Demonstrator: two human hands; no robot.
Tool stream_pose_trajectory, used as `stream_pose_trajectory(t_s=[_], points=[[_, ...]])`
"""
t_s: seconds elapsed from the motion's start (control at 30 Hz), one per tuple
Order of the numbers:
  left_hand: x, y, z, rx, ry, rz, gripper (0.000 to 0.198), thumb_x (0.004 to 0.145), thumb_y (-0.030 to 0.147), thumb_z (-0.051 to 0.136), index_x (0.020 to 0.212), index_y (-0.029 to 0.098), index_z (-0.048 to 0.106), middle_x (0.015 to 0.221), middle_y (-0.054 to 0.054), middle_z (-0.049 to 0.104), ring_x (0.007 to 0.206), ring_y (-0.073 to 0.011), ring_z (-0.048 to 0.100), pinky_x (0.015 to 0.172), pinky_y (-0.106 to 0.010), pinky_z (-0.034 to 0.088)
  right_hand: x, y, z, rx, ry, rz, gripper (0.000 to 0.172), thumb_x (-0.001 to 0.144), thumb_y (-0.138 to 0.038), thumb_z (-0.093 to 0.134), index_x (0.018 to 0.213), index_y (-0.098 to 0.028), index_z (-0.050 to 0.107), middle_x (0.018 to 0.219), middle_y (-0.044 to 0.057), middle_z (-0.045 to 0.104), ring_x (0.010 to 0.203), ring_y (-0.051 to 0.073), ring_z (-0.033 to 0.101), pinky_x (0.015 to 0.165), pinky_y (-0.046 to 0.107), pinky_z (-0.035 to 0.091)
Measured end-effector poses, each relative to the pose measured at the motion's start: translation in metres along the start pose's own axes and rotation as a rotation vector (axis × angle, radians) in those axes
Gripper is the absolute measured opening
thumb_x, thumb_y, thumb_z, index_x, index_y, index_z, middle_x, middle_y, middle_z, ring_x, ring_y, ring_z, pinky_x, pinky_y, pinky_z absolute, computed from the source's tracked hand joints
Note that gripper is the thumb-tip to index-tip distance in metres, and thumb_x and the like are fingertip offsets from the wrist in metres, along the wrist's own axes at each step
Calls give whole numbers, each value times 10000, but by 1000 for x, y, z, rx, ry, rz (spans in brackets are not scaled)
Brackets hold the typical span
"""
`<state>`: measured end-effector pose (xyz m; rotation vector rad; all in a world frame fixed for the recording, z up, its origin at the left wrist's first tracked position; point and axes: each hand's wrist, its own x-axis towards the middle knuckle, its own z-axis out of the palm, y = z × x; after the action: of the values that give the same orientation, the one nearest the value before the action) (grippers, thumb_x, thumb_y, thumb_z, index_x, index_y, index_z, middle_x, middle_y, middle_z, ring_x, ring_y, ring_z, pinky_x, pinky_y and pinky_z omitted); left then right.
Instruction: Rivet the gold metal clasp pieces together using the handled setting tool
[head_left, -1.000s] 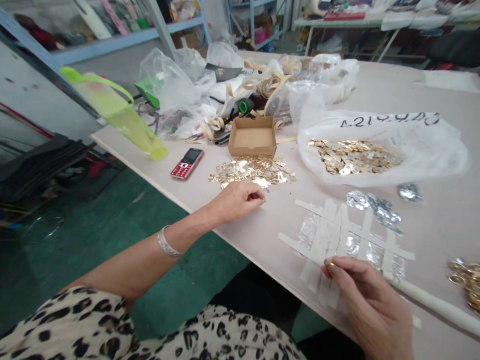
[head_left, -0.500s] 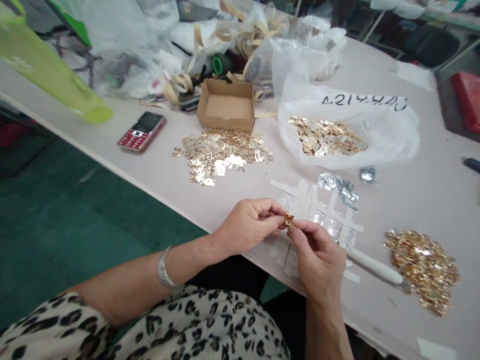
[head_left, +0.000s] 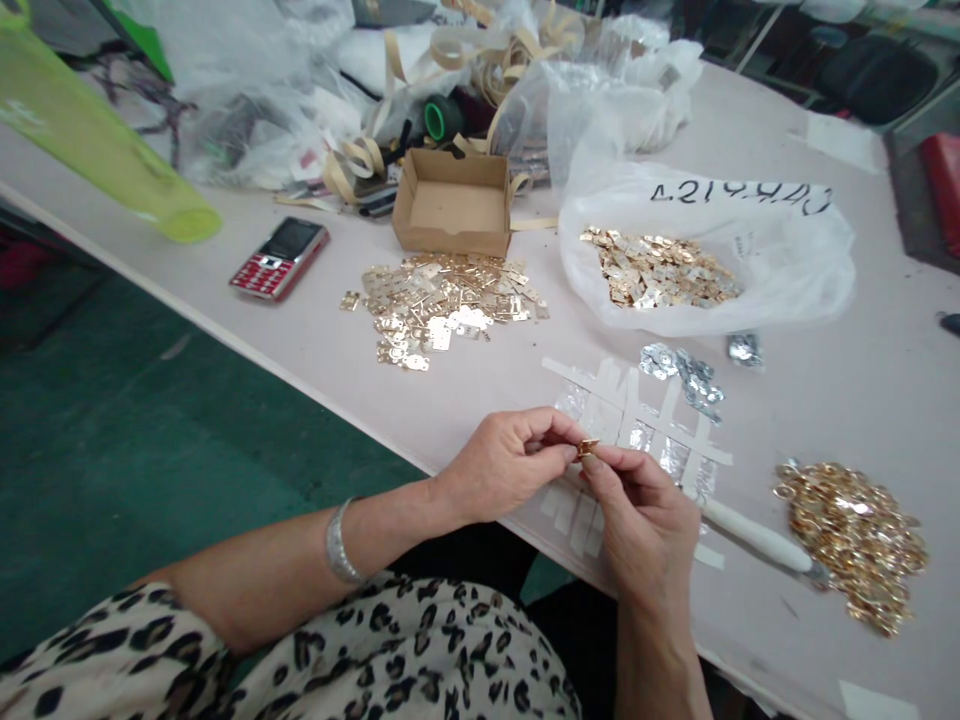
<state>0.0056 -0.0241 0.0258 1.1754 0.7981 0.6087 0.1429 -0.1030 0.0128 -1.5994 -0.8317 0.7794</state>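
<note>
A small gold piece (head_left: pixel 587 447) is pinched between the fingertips of both hands, just above the near bench (head_left: pixel 840 400) edge, over the taped strips (head_left: pixel 637 408). L hand (head_left: pixel 502 465) & R hand (head_left: pixel 645 510) are both closed on it, fingers curled. 1 s ago they are seen apart: L at the loose gold plates (head_left: pixel 442 305), now well beyond it, R by the strips. So a piece is judged picked & brought in for working. A white-handled tool (head_left: pixel 757 538) lies just right of the R hand.
</note>
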Motion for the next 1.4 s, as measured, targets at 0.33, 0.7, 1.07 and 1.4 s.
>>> stream_pose_trajectory(t_s=[0.33,0.7,1.07,1.4], points=[[6,3,-4,-39,-125,36,126,804,157,708,921,132,667,839,11,696,783,-64,641,789,-171,509,-1,6,-8,-57,16,-59,200,781,-343,766,917,-207,711,884,28,741,768,153,687,721,275,559],[14,-6,-2,-265,-145,-78,250,700,160,815,924,136,707,875,-28,724,817,-115,676,849,-264,538,4,-5,-18,-229,-60,-152,97,822,-330,730,883,-256,735,880,-12,732,806,133,663,769,265,514],[12,-3,4,-279,-143,-118,197,739,153,779,923,132,711,886,-29,737,810,-100,684,841,-243,548,1,0,-16,-243,46,-113,335,790,-376,749,1078,-226,664,874,16,673,766,145,641,765,322,535],[14,0,5,-367,-159,-273,309,688,232,855,902,120,662,769,-14,709,702,-107,691,737,-256,585,5,-2,-34,-197,-128,-127,296,812,-290,746,1104,-304,708,1007,4,716,878,142,673,833,303,565]])
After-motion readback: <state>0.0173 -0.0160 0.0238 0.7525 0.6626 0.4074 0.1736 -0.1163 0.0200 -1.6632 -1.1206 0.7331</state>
